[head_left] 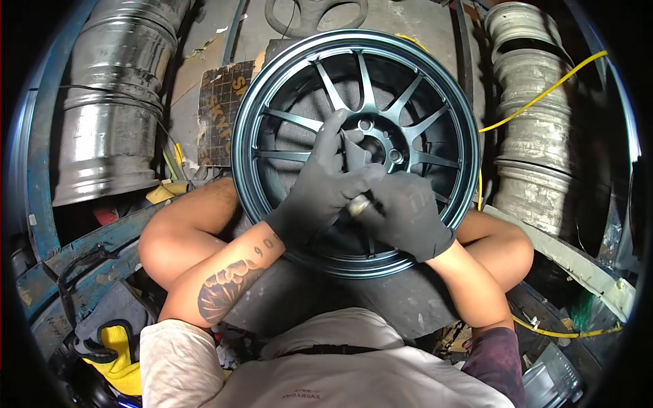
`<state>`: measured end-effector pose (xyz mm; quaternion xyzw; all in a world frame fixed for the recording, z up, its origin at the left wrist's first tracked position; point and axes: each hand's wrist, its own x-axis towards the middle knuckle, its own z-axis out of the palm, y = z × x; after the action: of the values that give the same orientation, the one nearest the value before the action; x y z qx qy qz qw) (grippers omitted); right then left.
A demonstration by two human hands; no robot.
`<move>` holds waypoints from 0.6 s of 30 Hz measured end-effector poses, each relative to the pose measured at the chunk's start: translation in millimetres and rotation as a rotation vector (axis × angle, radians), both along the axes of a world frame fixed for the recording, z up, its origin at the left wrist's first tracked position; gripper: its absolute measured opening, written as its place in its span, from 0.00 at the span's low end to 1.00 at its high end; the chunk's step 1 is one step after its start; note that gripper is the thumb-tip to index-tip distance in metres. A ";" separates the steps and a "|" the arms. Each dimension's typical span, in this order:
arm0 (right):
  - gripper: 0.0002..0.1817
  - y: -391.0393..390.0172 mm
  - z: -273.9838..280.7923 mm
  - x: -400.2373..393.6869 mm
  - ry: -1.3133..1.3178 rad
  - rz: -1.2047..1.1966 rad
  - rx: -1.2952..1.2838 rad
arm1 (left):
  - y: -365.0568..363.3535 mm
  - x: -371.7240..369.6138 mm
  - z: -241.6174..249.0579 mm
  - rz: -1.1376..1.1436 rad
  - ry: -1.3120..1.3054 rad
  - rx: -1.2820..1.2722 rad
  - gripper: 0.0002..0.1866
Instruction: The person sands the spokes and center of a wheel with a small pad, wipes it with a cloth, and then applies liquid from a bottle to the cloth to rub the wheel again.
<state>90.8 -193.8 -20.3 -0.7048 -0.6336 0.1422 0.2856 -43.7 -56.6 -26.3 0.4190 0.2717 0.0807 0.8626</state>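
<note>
A dark teal-grey multi-spoke car wheel rim [254,204] lies face up across the person's lap. My left hand [314,183], in a dark grey glove, is over the left spokes, its index finger stretched toward the hub. Beside that finger, a small grey flat piece [357,156] sits in its grasp, over the centre bore. My right hand [411,211], gloved alike, is closed over the lower right spokes, its fingertips meeting the left thumb. A blurred pale-tipped item [358,205] shows under its curled fingers; I cannot tell what it is.
Bare metal rims are stacked at the left [109,136] and right [534,129]. A steering wheel [316,30] lies beyond the rim. A yellow hose [544,102] runs along the right side. Blue metal frame bars [44,143] border the left, near a grey and yellow cloth [115,340].
</note>
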 end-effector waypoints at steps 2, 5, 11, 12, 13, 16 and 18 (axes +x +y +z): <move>0.15 9.1 15.7 2.7 0.107 0.046 -0.051 | 6.2 0.7 0.9 0.026 -0.033 -0.012 0.54; 0.17 18.9 33.3 17.9 0.365 -0.114 0.042 | 14.7 3.1 6.0 0.066 -0.190 -0.168 0.53; 0.24 23.7 31.3 31.1 0.486 -0.019 0.048 | 25.4 6.5 23.6 -0.191 -0.156 0.154 0.57; 0.23 23.4 31.7 34.5 0.475 0.001 0.043 | 24.8 8.0 24.7 -0.211 -0.156 0.174 0.58; 0.22 23.0 32.0 36.7 0.524 0.009 0.023 | 24.3 7.8 25.4 -0.207 -0.125 0.201 0.59; 0.20 21.5 29.0 38.2 0.591 0.009 0.001 | 24.9 9.2 24.6 -0.234 -0.151 0.192 0.57; 0.19 20.8 26.2 38.7 0.581 0.005 0.015 | 20.6 11.5 24.1 -0.222 -0.180 0.134 0.57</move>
<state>129.5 -173.1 5.9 -0.6310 -0.5281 0.3341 0.4597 -32.2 -36.0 -2.2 0.4943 0.1393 0.0402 0.8571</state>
